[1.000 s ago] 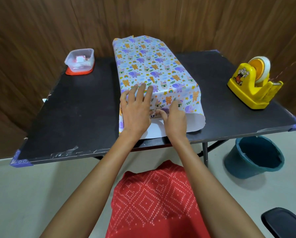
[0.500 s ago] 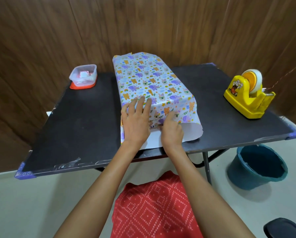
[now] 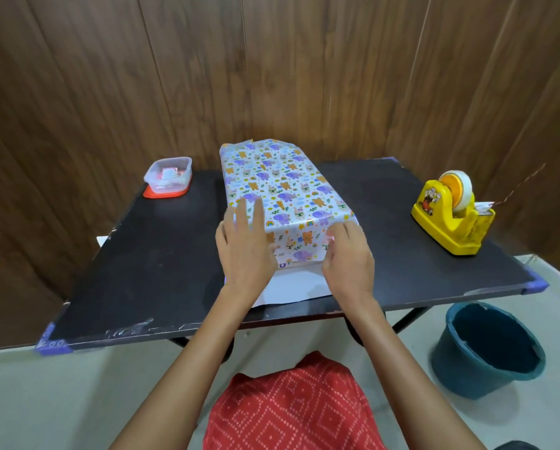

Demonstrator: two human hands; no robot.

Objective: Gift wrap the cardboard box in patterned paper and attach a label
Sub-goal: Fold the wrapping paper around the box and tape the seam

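Observation:
A long box covered in patterned paper (image 3: pixel 281 186) with cartoon animals lies lengthwise on the black table (image 3: pixel 161 261). At its near end the paper hangs down over the end face, and a white flap (image 3: pixel 291 287) lies flat on the table. My left hand (image 3: pixel 244 248) rests flat on the near left corner, fingers spread over the top. My right hand (image 3: pixel 348 258) presses the near right corner, fingers bent onto the paper. The cardboard itself is hidden under the paper.
A yellow tape dispenser (image 3: pixel 450 212) stands at the right of the table. A clear plastic container on a red lid (image 3: pixel 168 177) sits at the back left. A teal bucket (image 3: pixel 486 349) stands on the floor at the right. A wood-panelled wall runs behind.
My right hand has slid from the middle of the near end out to the right corner. The paper now lies flatter over the end face. The camera has tilted up.

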